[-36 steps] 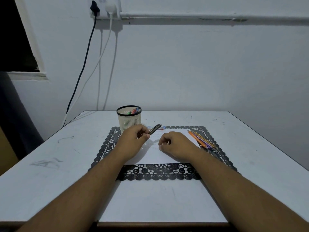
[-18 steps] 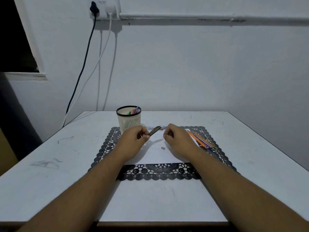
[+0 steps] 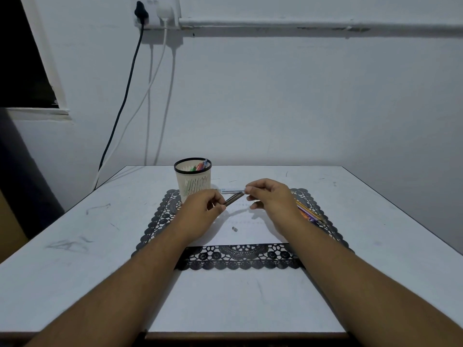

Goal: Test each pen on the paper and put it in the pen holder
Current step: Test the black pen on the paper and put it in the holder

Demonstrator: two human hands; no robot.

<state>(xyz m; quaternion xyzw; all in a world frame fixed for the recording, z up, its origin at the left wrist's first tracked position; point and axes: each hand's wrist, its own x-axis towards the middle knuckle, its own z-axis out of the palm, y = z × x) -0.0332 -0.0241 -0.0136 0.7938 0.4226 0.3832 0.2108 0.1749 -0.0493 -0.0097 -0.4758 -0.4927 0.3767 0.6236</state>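
Right hand (image 3: 271, 200) is now lifting to pinch the tip of the pen (image 3: 234, 198) gripped in left hand (image 3: 203, 211); small cap (image 3: 234, 229) lying loose on paper (image 3: 245, 234) risks rolling away.

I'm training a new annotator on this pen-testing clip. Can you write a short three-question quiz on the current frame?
1. Which hand grips the dark pen?
2. True or false: the pen holder is empty.
3. The small loose piece lies on: A) the paper, B) the lace mat, C) the bare table.

Key: 1. The left hand; the right hand pinches at its tip. 2. False, it holds pens. 3. A.
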